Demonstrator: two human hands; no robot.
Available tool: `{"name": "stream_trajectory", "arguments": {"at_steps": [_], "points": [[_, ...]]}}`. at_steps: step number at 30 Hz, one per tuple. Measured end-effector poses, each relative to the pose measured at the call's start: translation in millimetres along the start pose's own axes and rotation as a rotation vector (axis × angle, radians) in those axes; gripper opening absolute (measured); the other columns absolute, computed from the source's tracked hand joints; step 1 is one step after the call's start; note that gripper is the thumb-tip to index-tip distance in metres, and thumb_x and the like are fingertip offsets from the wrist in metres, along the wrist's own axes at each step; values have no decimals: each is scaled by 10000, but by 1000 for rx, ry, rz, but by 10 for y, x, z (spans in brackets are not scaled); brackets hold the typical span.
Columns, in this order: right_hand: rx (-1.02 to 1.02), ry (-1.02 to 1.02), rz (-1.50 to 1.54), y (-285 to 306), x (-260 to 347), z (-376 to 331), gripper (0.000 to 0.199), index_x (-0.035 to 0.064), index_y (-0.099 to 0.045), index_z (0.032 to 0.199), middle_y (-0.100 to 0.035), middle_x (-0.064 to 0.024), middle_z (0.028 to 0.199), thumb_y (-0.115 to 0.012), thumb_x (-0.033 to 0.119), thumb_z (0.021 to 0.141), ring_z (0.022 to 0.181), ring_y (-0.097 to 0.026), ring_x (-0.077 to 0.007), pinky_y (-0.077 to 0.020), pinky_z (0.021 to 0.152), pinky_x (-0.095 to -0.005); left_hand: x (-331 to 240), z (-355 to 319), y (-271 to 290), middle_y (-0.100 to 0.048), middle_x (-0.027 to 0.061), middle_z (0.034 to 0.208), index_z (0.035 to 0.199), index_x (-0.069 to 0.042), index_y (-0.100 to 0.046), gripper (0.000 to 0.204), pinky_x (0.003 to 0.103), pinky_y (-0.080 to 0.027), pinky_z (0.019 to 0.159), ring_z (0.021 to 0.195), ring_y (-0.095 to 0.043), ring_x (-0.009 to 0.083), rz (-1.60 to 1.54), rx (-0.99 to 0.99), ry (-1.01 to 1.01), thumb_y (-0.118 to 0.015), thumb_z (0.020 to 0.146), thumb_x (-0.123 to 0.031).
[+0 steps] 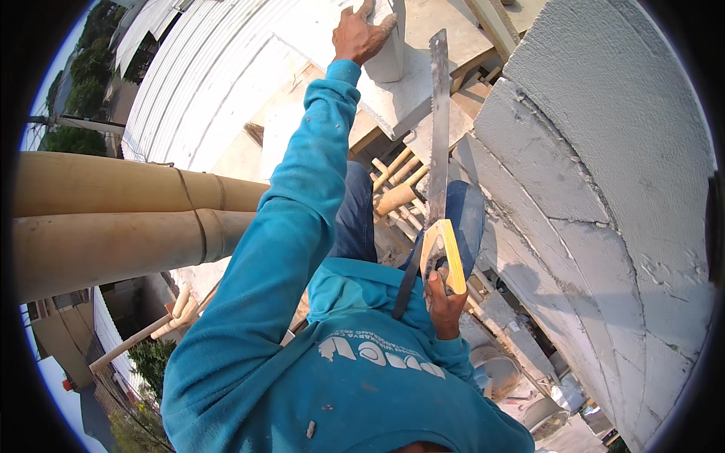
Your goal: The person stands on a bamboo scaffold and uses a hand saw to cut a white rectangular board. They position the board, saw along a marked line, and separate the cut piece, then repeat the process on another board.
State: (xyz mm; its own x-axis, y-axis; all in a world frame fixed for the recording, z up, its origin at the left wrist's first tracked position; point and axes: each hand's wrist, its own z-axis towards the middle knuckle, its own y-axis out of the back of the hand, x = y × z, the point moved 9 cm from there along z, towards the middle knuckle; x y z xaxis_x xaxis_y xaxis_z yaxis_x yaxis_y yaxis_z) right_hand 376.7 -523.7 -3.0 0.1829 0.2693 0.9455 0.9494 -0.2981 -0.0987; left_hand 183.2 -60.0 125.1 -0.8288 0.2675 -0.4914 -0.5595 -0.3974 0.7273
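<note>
At the top of the view, my left hand (pixel 361 35) reaches out and grips the edge of a pale grey concrete block (pixel 390 59), thumb and fingers bent against it. The block stands on a light board (pixel 375 106). Closer to my body, my right hand (pixel 445 303) is wrapped round the yellow handle (pixel 451 253) of a hand saw. Its long grey blade (pixel 439 124) points away from me, toothed edge to the left, passing to the right of the block and apart from it. Part of the grip is hidden by my fingers.
A wall of large pale blocks (pixel 596 196) with rough joints rises close on my right. Thick bamboo poles (pixel 128 219) run in from the left. Thin poles (pixel 400 177) and gaps lie below my legs. Buckets (pixel 500 374) stand lower right; corrugated roofing (pixel 200 83) spreads at upper left.
</note>
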Motion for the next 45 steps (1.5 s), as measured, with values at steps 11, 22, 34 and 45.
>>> {"name": "stream_trajectory", "arguments": {"at_steps": [11,22,34,45], "points": [[155,-332,995,-216,-368,250,343,40,-475,1307,-443,8,735,-510,226,1021,585,-438,-83,-422,603,-279,-49,-6,-4,-520,302,1368,1423,-175,-555,780,516,-465,1028,1200,-575,470,6,0,3,-644,809,-648],[-134,-376,1078,-98,-8,203,328,93,-522,1000,-496,6,801,-450,408,1060,731,-528,-126,-502,653,-298,-21,-2,56,-519,302,1371,1424,-177,-553,781,515,-462,1033,1205,-572,469,16,-7,5,-639,811,-653],[248,-478,1915,-429,31,115,439,85,-378,1434,-656,-52,971,-492,227,1035,730,-598,-156,-586,689,-322,-23,14,80,-517,301,1374,1425,-180,-552,781,514,-458,1038,1211,-569,467,19,-15,-5,-634,813,-659],[330,-465,1865,-519,349,117,359,20,-516,1228,-593,-65,911,-393,320,1074,844,-653,-173,-626,742,-353,-31,20,-17,-516,301,1377,1426,-182,-551,782,513,-454,1042,1217,-565,466,6,-7,-14,-630,814,-664]]}}
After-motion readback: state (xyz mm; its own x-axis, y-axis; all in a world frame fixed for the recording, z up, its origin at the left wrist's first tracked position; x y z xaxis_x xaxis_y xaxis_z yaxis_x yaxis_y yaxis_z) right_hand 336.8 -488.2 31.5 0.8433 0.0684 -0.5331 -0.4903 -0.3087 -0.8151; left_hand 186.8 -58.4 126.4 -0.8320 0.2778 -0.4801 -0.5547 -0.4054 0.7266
